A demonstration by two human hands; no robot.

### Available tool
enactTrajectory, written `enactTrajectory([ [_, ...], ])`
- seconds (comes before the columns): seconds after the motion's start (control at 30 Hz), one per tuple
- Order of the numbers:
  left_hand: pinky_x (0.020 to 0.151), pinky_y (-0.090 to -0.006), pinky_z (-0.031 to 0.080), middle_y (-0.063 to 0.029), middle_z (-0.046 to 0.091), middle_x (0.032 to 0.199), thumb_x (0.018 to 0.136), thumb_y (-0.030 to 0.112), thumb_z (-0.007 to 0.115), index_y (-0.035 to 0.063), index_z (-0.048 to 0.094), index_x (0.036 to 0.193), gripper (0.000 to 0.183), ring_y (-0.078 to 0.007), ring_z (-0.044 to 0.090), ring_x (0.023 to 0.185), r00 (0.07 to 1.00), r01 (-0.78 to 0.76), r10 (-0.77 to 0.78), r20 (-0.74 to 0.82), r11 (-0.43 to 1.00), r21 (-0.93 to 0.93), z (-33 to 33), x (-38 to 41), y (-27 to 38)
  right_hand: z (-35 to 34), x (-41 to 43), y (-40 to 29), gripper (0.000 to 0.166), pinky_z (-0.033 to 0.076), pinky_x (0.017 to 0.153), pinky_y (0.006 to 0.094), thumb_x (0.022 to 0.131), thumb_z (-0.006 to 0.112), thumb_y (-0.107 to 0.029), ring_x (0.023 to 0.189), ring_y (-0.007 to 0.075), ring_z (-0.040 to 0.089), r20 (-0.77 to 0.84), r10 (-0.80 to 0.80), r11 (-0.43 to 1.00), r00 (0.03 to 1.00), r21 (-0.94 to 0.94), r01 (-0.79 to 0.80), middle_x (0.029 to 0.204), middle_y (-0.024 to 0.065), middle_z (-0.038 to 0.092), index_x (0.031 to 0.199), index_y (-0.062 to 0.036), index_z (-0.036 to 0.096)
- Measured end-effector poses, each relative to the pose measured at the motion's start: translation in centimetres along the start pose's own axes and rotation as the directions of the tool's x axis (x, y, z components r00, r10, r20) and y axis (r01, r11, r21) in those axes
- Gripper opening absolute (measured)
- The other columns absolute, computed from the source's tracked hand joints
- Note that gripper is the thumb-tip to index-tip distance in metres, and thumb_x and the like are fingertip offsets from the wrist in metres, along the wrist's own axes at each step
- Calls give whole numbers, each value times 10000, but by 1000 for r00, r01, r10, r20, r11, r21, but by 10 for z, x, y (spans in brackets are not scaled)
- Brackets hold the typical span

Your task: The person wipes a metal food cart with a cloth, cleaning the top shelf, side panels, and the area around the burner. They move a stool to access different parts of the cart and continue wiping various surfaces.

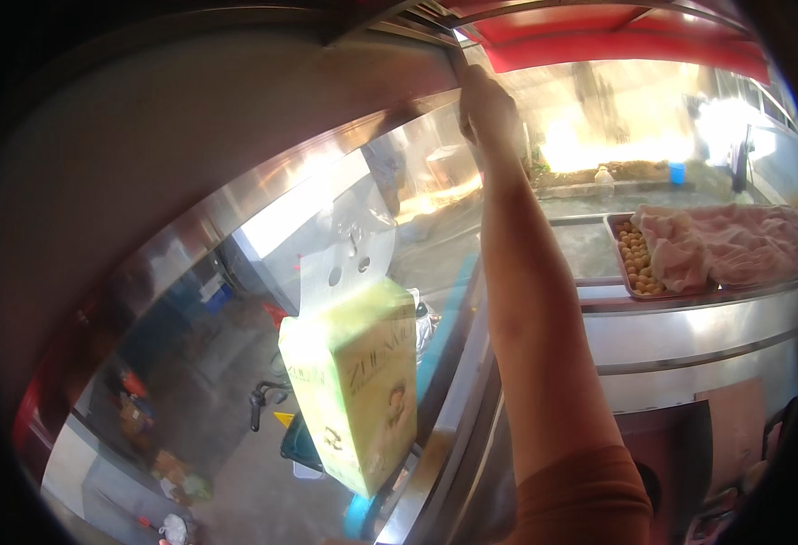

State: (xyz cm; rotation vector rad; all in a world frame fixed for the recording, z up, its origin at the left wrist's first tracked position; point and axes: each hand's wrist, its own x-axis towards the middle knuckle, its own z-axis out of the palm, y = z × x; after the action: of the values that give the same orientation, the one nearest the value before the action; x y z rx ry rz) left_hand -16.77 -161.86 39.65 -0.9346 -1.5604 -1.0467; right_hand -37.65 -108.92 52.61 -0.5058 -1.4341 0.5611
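My right arm reaches up through the middle of the view, a brown-orange sleeve (583, 497) at its lower end. At the top, my right hand (489, 105) is closed in a fist around what looks like a narrow metal post (459, 58) of the stall frame. The hand hides part of that post. Left of the arm hangs a tall yellow-green printed packet (365, 381) with a white punched header (348, 269) and a small hook in it. My left hand is out of view.
At right, a metal tray (634, 294) holds small round tan balls (634, 259), partly covered by a crumpled pinkish cloth (746, 238). A red awning (623, 48) hangs above. Beyond the metal counter edge (439, 443) are a handlebar (257, 405) and pavement. A blue bucket (676, 172) stands farther off.
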Motion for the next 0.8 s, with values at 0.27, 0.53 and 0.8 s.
enactTrajectory([
  [0.27,1001,-381,332,-181,318,1394,781,473,574,33,205,1412,853,-285,367,1255,1000,10,-10,-11,999,-40,1,0,-22,-15,-29,-41,451,455,529,355,853,534,-432,565,220,586,250,273,786,929,499,-365,623,130,574,711,-17,641],
  [0.53,1010,-382,324,-181,310,1404,778,503,567,35,200,1416,872,-290,360,1265,998,50,-51,-37,998,-27,-14,-17,-24,-45,-107,-102,86,459,538,344,737,509,-59,607,226,577,17,-119,784,993,615,84,715,130,564,807,-12,526],
  [0.8,1018,-383,316,-181,302,1413,774,534,559,37,194,1419,892,-296,353,1275,997,55,-60,-58,995,-77,-23,-24,-18,-134,-204,-202,407,438,882,367,619,510,148,1052,319,467,-105,-449,612,887,688,391,1043,139,553,932,-68,656],
])
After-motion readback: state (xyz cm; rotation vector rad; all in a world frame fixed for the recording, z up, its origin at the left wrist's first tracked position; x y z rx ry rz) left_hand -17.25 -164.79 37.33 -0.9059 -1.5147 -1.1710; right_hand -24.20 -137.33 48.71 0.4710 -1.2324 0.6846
